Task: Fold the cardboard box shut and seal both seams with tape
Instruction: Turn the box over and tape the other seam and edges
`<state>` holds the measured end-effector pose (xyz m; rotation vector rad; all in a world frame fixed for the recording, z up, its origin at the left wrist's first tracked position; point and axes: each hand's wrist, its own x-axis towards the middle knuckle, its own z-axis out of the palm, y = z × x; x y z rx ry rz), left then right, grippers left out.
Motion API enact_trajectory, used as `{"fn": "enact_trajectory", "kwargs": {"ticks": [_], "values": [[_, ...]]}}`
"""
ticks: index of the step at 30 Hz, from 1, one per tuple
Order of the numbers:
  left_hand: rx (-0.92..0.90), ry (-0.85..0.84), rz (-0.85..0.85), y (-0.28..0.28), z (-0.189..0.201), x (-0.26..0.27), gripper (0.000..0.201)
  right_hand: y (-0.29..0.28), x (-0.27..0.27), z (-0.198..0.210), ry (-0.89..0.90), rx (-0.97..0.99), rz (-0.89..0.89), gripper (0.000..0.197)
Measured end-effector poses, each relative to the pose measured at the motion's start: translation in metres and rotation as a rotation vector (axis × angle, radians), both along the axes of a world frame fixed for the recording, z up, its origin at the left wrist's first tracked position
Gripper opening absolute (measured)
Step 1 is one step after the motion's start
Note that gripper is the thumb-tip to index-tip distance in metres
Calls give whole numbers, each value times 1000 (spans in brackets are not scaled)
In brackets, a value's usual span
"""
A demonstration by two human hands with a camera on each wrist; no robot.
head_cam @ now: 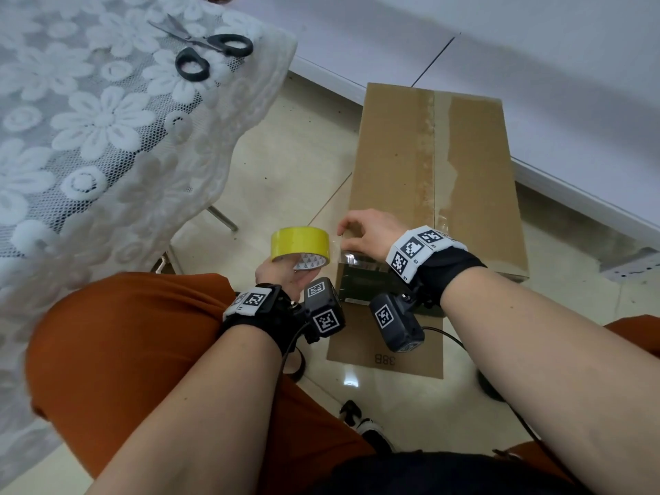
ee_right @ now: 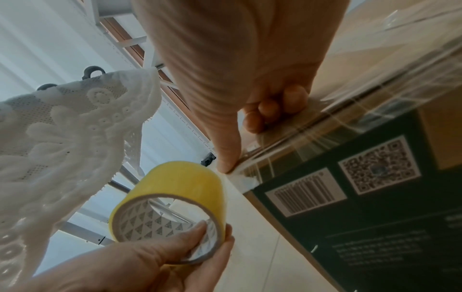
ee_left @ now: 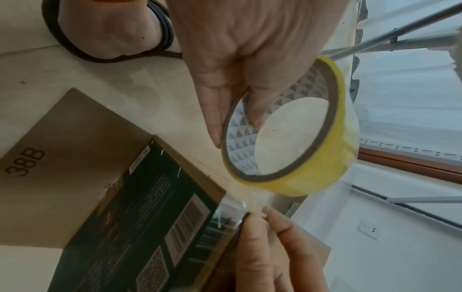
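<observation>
A long cardboard box (head_cam: 393,155) lies on the tiled floor, with clear tape along its top seam. Its near end shows a dark printed face with a barcode (ee_right: 307,193), and a flap marked 38B (head_cam: 385,351) lies flat on the floor below it. My left hand (head_cam: 285,276) holds a yellow tape roll (head_cam: 300,242) just left of the box's near corner, thumb inside the core (ee_left: 252,110). A clear strip of tape (ee_right: 325,126) runs from the roll across the near top edge. My right hand (head_cam: 364,230) pinches this strip at that corner, fingers curled on top.
Black-handled scissors (head_cam: 210,51) lie on a table under a white lace cloth (head_cam: 89,119) at the left. A white wall and skirting (head_cam: 571,194) run close behind the box. My knees in orange trousers (head_cam: 143,351) are at the bottom.
</observation>
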<state>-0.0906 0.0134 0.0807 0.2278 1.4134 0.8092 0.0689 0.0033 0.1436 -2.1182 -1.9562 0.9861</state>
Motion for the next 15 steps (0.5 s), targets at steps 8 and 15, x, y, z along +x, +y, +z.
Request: {"fn": "enact_trajectory", "kwargs": {"ticks": [8, 15], "values": [[-92, -73, 17, 0, 6, 0, 38, 2, -5, 0, -9, 21, -37, 25], [-84, 90, -138, -1, 13, -2, 36, 11, -11, -3, -7, 8, -106, 15]]}}
